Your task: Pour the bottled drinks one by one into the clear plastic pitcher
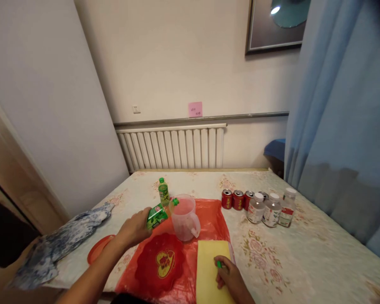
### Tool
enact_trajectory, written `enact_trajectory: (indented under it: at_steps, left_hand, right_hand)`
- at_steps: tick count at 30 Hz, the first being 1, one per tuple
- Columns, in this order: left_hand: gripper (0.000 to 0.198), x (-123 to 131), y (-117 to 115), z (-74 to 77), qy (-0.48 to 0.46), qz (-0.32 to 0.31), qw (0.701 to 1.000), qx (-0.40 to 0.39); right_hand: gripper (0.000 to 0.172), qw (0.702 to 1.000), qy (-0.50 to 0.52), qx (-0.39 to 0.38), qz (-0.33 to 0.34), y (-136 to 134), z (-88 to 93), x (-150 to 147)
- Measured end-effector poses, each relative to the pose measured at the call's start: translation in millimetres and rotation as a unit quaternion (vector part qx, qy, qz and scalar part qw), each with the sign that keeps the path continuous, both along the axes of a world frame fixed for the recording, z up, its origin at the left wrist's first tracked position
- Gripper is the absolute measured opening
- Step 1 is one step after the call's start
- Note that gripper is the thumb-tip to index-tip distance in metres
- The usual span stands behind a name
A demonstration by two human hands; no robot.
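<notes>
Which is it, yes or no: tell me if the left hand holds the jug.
No, the left hand grips a bottle, not the jug.

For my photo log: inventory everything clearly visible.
Pitcher: one, translucent, centre
Bottles: two, green, near pitcher
Tray: one, red, front
Sheet: one, red, under tray
Pad: one, yellow, front
Small object: one, green, over pad
Cans: four, red, right
Jars: three, clear, right
Disc: one, red, left
Cloth: one, blue-white, left
Tablecloth: one, pale, foreground
Radiator: one, white, back
Pipe: one, grey, back
Note: one, pink, above pipe
Socket: one, white, back
Picture: one, dark-framed, top right
Curtain: one, blue, right
Panel: one, grey, left
Left hand: one, on bottle
Right hand: one, over pad
</notes>
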State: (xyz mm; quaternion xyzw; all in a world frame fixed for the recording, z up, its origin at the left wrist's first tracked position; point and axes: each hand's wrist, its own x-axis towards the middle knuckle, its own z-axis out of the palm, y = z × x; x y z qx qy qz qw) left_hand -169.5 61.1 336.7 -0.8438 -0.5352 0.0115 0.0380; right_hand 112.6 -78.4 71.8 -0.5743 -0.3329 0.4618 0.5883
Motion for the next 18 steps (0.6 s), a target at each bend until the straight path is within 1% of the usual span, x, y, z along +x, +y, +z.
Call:
enact_trajectory:
  at_steps: [1, 2, 3, 5, 7, 10, 12, 13, 15, 18]
  left_hand:
    - [0.045, -3, -6, -8.5, -0.064, 0.005, 0.997, -0.030]
    - [0.044, -6, -13, -17.5, -0.139, 0.005, 0.988, -0.060]
    - [0.046, -8, -21, -26.9, -0.212, 0.005, 0.973, -0.090]
    - [0.048, -9, -38, -46.7, -0.311, 0.001, 0.939, -0.148]
    - [0.058, -7, -57, -66.4, -0.380, -0.020, 0.904, -0.194]
    - [0.069, 1, -83, -92.1, -0.431, -0.022, 0.865, -0.255]
    - [0.069, 8, -97, -105.2, -0.444, -0.020, 0.849, -0.285]
    - [0.069, 11, -102, -110.2, -0.447, -0.021, 0.844, -0.295]
    - [0.072, 17, -108, -117.0, -0.446, -0.021, 0.840, -0.308]
    - [0.075, 22, -114, -118.4, -0.440, -0.026, 0.840, -0.316]
  right_hand:
    - [0.042, 1.000, 0.011, -0.005, 0.006, 1, 3.4, 0]
    - [0.045, 1.000, 0.024, -0.007, 0.011, 2, 8.6, 0]
    - [0.047, 0.999, 0.037, -0.005, 0.018, 3, 16.2, 0]
    - [0.049, 0.998, 0.050, 0.015, 0.040, 5, 39.1, -1]
    - [0.042, 0.995, 0.043, 0.056, 0.075, 6, 70.8, -3]
    - [0.035, 0.986, -0.012, 0.099, 0.136, 9, 122.0, -5]
    - [0.035, 0.982, -0.037, 0.113, 0.148, 14, 148.9, -5]
    - [0.036, 0.979, -0.049, 0.119, 0.158, 17, 158.7, -4]
    - [0.037, 0.972, -0.075, 0.126, 0.182, 21, 171.2, -4]
    - [0.035, 0.960, -0.116, 0.117, 0.226, 25, 177.3, -3]
